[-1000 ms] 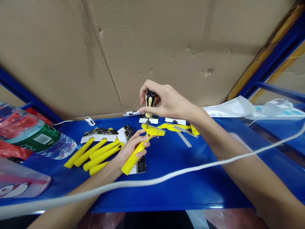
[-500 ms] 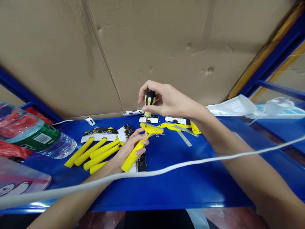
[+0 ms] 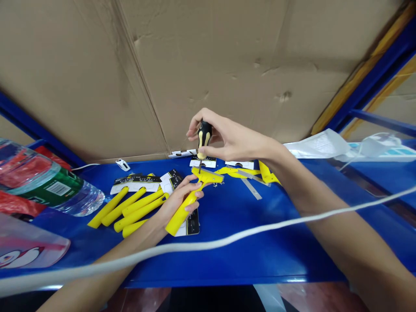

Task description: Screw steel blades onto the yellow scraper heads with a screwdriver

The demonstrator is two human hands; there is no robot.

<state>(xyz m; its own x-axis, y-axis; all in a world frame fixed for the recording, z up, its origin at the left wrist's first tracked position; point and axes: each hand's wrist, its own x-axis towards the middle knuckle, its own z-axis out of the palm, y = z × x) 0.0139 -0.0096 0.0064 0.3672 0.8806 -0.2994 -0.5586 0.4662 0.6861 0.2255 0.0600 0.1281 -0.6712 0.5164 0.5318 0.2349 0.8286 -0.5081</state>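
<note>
My right hand (image 3: pixel 227 141) pinches a screwdriver (image 3: pixel 204 135) with a black and yellow handle, its steel tip pressed down on the head of a yellow plastic scraper (image 3: pixel 208 176). My left hand (image 3: pixel 178 203) wraps the scraper's yellow handle, which angles down to the lower left. Just left of that hand lie several loose yellow handles (image 3: pixel 130 209). Printed black and white cards (image 3: pixel 193 226) sit under the scraper's handle end.
The blue table (image 3: pixel 247 247) holds more yellow parts and steel blades (image 3: pixel 251 189) at the right, with tiny screws (image 3: pixel 217 184) near the scraper. A white cable (image 3: pixel 208 245) crosses above my forearms. A water bottle (image 3: pixel 48 186) lies at the left, and cardboard (image 3: pixel 208 56) stands behind.
My right hand's fingers have shifted around the screwdriver handle, which has turned slightly. The white cable has swung. The scraper stays in nearly the same place.
</note>
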